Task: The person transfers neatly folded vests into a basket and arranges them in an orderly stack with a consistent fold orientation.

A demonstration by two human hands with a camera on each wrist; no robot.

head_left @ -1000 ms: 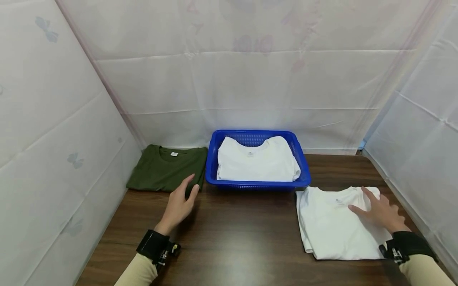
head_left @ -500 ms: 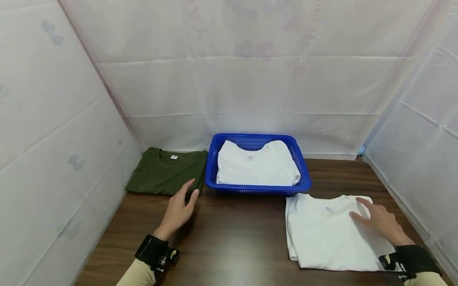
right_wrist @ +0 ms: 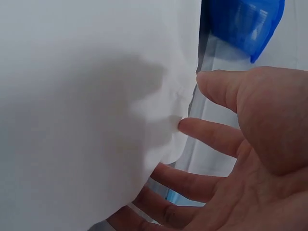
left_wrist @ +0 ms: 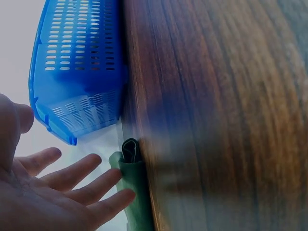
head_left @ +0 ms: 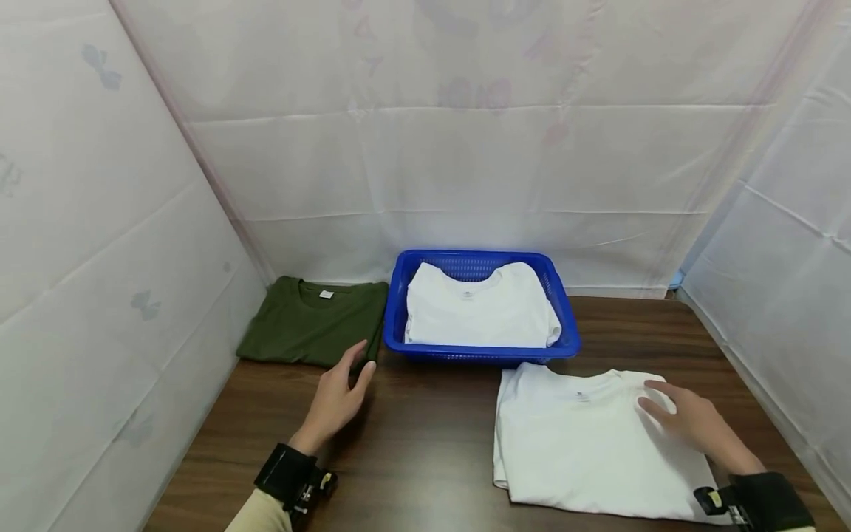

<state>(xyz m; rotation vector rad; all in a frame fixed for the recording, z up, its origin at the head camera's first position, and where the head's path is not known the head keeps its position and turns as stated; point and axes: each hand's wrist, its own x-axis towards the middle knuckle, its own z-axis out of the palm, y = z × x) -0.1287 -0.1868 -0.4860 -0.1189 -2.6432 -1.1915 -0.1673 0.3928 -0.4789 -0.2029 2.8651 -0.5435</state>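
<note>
Resting flat with fingers spread on the folded white shirt (head_left: 585, 443) near the desk's (head_left: 425, 458) right edge, the right hand (head_left: 691, 421) grips nothing, while the left hand (head_left: 335, 399), open, touches the green shirt (head_left: 306, 325) at the far left corner.

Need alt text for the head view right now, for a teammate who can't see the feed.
A person's right hand rests flat on a folded white T-shirt on a dark wooden table, just in front of a blue basket holding another folded white shirt. The left hand, fingers straight, hovers near a folded green shirt.
</note>
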